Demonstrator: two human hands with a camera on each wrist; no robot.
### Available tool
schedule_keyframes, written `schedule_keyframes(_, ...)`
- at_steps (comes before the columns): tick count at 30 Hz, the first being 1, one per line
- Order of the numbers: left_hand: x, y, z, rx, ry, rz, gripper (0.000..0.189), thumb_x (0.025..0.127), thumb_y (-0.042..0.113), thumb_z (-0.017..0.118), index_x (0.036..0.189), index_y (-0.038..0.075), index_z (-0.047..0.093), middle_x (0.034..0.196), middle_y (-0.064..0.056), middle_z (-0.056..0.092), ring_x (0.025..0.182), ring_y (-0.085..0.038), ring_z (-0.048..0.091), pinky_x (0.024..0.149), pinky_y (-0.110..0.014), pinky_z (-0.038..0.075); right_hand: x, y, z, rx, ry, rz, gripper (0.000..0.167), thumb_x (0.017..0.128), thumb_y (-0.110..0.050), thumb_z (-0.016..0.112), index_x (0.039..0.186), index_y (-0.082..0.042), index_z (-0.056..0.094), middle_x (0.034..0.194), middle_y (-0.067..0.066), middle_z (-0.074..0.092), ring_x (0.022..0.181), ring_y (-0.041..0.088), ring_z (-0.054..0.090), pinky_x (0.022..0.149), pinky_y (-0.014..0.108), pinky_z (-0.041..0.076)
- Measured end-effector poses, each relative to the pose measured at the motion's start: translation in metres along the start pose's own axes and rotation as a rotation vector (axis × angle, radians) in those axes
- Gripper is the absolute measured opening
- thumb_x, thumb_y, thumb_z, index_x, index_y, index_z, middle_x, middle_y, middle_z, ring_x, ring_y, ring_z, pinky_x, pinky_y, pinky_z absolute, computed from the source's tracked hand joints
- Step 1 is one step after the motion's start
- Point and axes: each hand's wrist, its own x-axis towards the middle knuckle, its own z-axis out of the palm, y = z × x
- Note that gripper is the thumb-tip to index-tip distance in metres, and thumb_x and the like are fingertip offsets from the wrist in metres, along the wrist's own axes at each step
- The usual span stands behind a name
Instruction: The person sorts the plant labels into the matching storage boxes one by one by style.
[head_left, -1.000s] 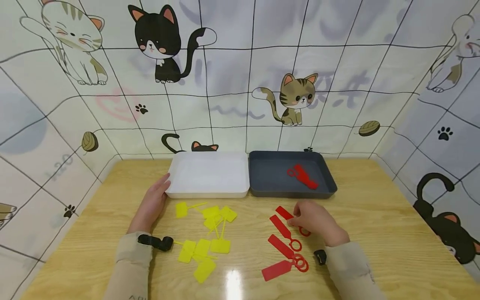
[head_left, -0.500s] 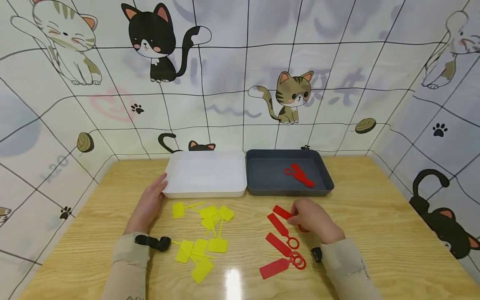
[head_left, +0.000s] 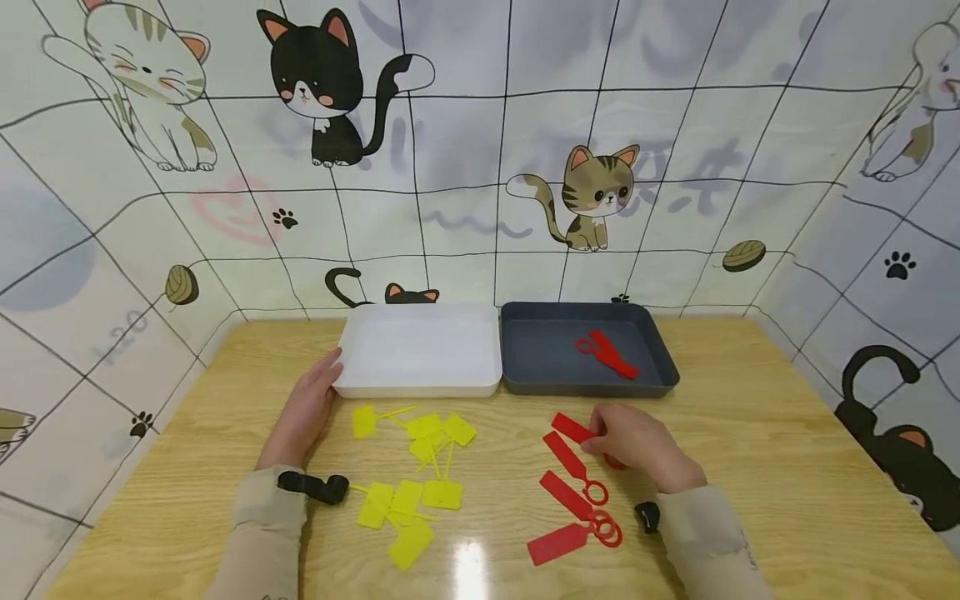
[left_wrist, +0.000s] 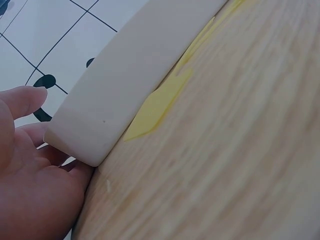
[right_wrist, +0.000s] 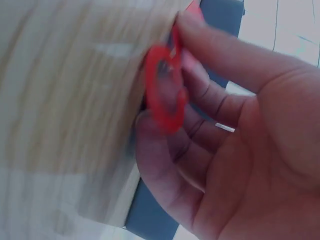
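My right hand (head_left: 637, 442) pinches a red plastic tag (head_left: 572, 427) between thumb and fingers, low over the table. In the right wrist view the tag's ring (right_wrist: 152, 85) sticks out below the fingers. Several more red ring tags (head_left: 564, 454) lie in a loose column just nearer the body. At the left, my left hand (head_left: 300, 408) touches the side of the white tray (head_left: 417, 390), its fingers along the outer wall. The left wrist view shows the thumb standing off the tray corner (left_wrist: 85, 125).
Against the white tray stands a dark grey tray (head_left: 585, 388) with red tags (head_left: 611, 354) in it. Several yellow square tags with thin stems (head_left: 442, 495) lie scattered before the white tray. A cat-patterned sheet (head_left: 450, 208) walls the back and sides of the wooden table (head_left: 750, 467).
The view shifts slightly and comes back. My right hand keeps its pinch on the red tag, with only a tiny movement. My left hand stays at the white tray.
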Motion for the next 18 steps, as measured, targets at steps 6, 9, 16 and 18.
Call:
schedule_keyframes(6,0.001,-0.006,-0.001,0.047,0.023,0.006,0.055,0.095,0.038,0.037,0.142,0.015,0.024,0.148,-0.002,0.014,0.134,-0.018,0.007,0.107,-0.039,0.009,0.003,0.004,0.001,-0.009,-0.003,0.014,0.028,0.073,-0.029,0.073,0.071,-0.015,0.049,0.056,-0.002,0.048,0.049,0.014,0.043,0.048,0.028,0.033)
schedule_keyframes(9,0.007,-0.014,-0.003,0.021,0.018,0.006,0.056,0.094,0.041,0.038,0.143,0.017,0.024,0.148,0.0,0.014,0.134,-0.016,0.008,0.107,-0.038,0.01,0.002,0.007,0.001,-0.019,0.015,0.012,0.027,0.074,-0.028,0.072,0.072,-0.014,0.049,0.058,-0.001,0.047,0.053,0.015,0.043,0.05,0.028,0.033)
schedule_keyframes(16,0.009,-0.014,-0.003,0.033,0.018,0.007,0.057,0.094,0.043,0.038,0.142,0.018,0.024,0.148,0.001,0.015,0.134,-0.015,0.009,0.107,-0.038,0.011,0.002,0.012,-0.001,0.057,0.018,-0.028,0.027,0.073,-0.024,0.073,0.092,-0.01,0.059,0.08,0.0,0.056,0.069,0.015,0.049,0.059,0.029,0.042)
schedule_keyframes(18,0.005,-0.01,-0.001,0.001,0.01,0.005,0.056,0.095,0.04,0.038,0.143,0.015,0.023,0.148,-0.001,0.013,0.134,-0.016,0.009,0.107,-0.038,0.011,0.003,0.014,-0.001,0.102,-0.006,-0.039,0.031,0.073,-0.02,0.073,0.097,-0.009,0.059,0.08,0.001,0.057,0.069,0.014,0.05,0.06,0.029,0.043)
